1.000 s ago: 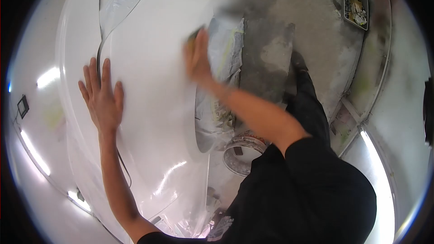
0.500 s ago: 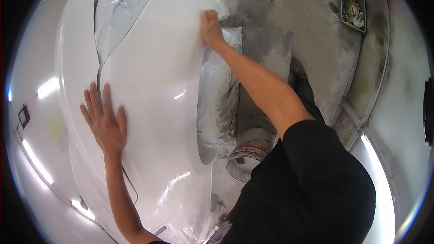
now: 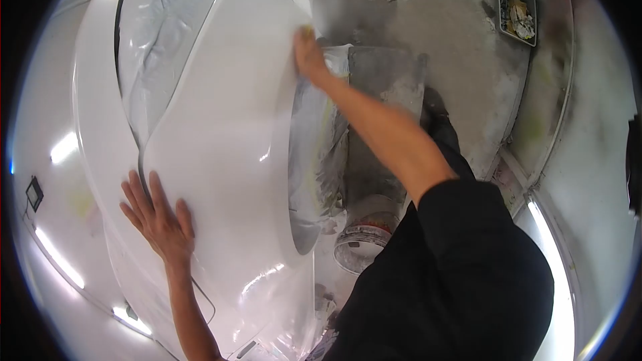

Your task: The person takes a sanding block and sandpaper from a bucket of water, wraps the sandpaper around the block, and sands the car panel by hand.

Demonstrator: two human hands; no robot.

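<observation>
A white car body (image 3: 207, 140) curves away beneath both hands. My left hand (image 3: 164, 224) lies flat on it with fingers spread, its fingertips by the dark seam between two panels. My right hand (image 3: 309, 60) is closed around a small yellow pad (image 3: 307, 30) at the panel's outer edge, above the wheel arch; it is slightly blurred, and most of the pad is hidden by the fingers. Wrinkled clear film (image 3: 167, 33) covers the headlight-shaped opening beyond my left hand. Pale masking sheet (image 3: 317, 140) fills the wheel arch below my right hand.
A bucket (image 3: 361, 247) stands on the floor beside the car, close to my body. A tray of scraps (image 3: 517, 17) sits at the upper right near the wall. A thin cable (image 3: 207, 294) runs over the car near my left forearm. Bright tube lights (image 3: 552, 247) line the walls.
The view has shifted a little over the car. My left hand sits lower in the picture, still flat on the panel. My right hand has moved slightly down and left along the edge, still holding the pad.
</observation>
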